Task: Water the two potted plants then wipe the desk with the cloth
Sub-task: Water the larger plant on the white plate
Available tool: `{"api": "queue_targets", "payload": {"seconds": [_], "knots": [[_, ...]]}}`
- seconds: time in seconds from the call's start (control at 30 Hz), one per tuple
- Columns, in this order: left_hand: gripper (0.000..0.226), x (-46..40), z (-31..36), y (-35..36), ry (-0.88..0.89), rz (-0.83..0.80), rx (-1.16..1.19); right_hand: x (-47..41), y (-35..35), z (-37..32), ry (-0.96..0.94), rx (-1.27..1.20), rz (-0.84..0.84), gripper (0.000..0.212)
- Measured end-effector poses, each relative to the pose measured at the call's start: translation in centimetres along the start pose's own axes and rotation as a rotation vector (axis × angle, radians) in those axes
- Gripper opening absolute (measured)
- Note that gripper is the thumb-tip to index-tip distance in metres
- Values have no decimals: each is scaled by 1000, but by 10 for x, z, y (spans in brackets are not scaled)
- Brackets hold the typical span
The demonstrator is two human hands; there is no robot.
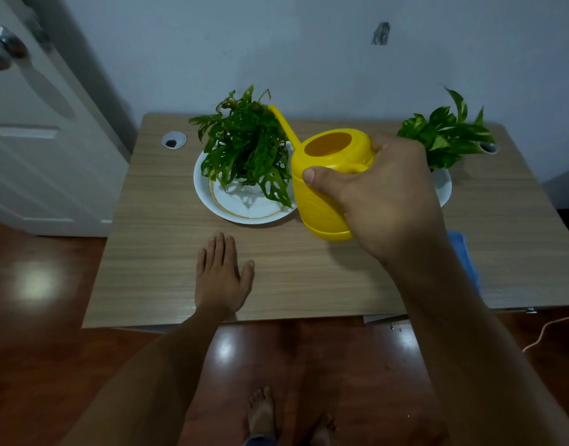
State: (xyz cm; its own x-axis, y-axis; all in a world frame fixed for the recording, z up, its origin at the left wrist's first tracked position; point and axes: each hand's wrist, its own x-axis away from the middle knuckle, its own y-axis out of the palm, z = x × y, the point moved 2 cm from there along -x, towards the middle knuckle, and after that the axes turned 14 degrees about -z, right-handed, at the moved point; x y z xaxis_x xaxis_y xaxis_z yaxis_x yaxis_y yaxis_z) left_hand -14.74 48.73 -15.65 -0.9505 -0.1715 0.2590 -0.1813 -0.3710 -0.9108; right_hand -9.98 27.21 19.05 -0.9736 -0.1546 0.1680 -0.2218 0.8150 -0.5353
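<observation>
Watering can (325, 185) gripped by right hand (383, 201), spout at 11 o'clock over the holey-leaf plant (247, 146); left hand (220, 278) flat, empty on desk (154, 220). Advice: tilt slowly, aim under leaves, keep runoff inside white dish (244, 207)

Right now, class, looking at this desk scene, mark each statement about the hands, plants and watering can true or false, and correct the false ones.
1. The right hand grips the yellow plastic watering can. True.
2. The can's spout points at the right-hand variegated plant. False: it points into the holey-leaved plant on the white plate.
3. The left hand rests flat on the wooden desk. True.
4. The blue cloth is in the left hand. False: it lies on the desk, partly hidden by the right arm.
</observation>
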Motion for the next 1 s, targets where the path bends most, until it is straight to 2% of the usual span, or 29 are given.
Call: {"api": "queue_targets", "payload": {"seconds": [0.13,0.37,0.47,0.6,1.0], "knots": [[80,0,0,1,3,9,-6,-2,4,-4,-8,17,25,52],[80,-1,0,1,3,4,-12,-4,9,-9,-40,19,-4,52],[80,-1,-1,1,5,3,-8,-2,9,-9,-50,-5,-35,48],[80,-1,0,1,5,15,2,-1,8,-9,-73,-34,-101,27],[81,0,0,1,10,17,-7,3,-5,-1,-62,-5,-108,34]]}}
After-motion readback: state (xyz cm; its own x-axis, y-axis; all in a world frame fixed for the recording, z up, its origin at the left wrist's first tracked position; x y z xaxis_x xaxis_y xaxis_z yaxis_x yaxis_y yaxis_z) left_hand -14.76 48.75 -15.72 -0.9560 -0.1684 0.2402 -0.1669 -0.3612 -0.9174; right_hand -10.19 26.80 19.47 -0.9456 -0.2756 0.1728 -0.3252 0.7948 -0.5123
